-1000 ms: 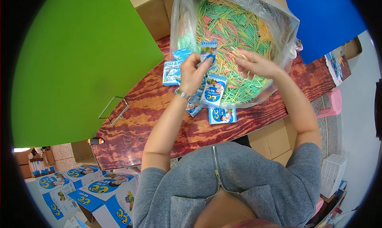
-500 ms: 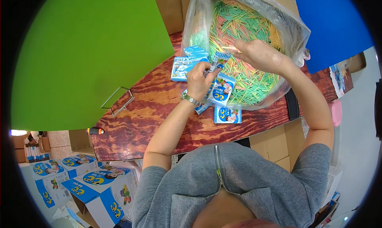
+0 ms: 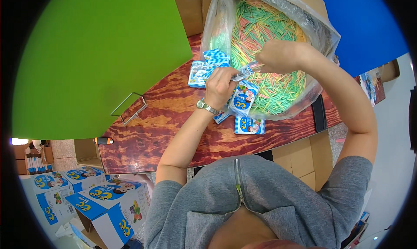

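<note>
Seemingly mid-fill, the left hand pinched a small clear packet over the bag of sticks while the right hand, fingers bunched, fed its mouth; steadiness looked best.

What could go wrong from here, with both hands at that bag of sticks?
1. The left hand holds an open clear packet over the bag; sticks fed by the right hand may miss it.
2. A small box lies at the table edge and might get knocked off.
</note>
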The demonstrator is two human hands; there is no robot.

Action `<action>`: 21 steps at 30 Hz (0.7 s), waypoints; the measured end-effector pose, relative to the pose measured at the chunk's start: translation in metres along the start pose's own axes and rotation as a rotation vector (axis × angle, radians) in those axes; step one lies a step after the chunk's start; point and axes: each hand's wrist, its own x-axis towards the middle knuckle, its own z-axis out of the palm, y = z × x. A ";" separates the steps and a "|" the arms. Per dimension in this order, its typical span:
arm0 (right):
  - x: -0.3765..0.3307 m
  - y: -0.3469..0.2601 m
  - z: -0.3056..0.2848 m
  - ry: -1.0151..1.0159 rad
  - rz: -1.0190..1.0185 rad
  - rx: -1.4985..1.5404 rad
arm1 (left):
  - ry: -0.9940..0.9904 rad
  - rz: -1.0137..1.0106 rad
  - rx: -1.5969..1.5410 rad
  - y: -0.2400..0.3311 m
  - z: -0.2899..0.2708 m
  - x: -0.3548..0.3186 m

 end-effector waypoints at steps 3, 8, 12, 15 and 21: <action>0.007 -0.011 -0.014 -0.077 -0.004 -0.101 | 0.002 0.017 -0.001 0.001 0.003 0.000; -0.005 -0.016 -0.018 0.284 -0.060 0.091 | 0.001 -0.150 -0.068 0.002 0.003 -0.010; -0.004 -0.006 0.025 0.832 -0.135 0.181 | -0.054 -0.388 -0.296 -0.004 0.010 -0.022; 0.018 -0.012 0.055 0.765 -0.210 0.490 | -0.079 -0.513 -0.493 -0.006 0.003 -0.033; 0.084 -0.030 0.127 0.716 -0.083 0.616 | 0.090 -0.246 0.095 0.002 -0.024 -0.049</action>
